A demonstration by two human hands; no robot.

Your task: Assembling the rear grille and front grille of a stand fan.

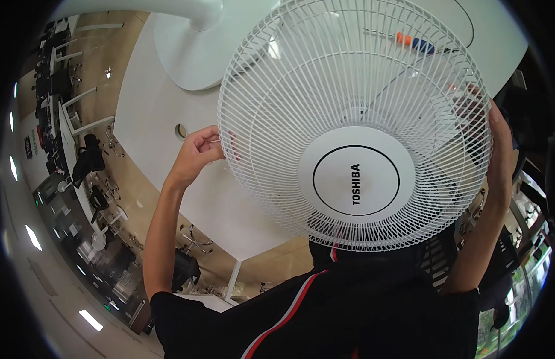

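A round white wire fan guard (356,170) with a solid centre disc is held up in front of me, over the table's near edge. My left hand (199,149) is closed on its left rim, with thumb and fingers bent together at the wires. On the opposite side my right hand (498,140) wraps round the rim, its fingertips partly hidden behind the wires. Through the guard a screwdriver (415,43) with an orange and blue handle shows on the table.
The white table (152,110) has a round cable hole (180,130) left of the guard. A round white fan base (185,57) with a thick post stands at the far left. Beyond the left table edge are office chairs (89,157) and rows of desks.
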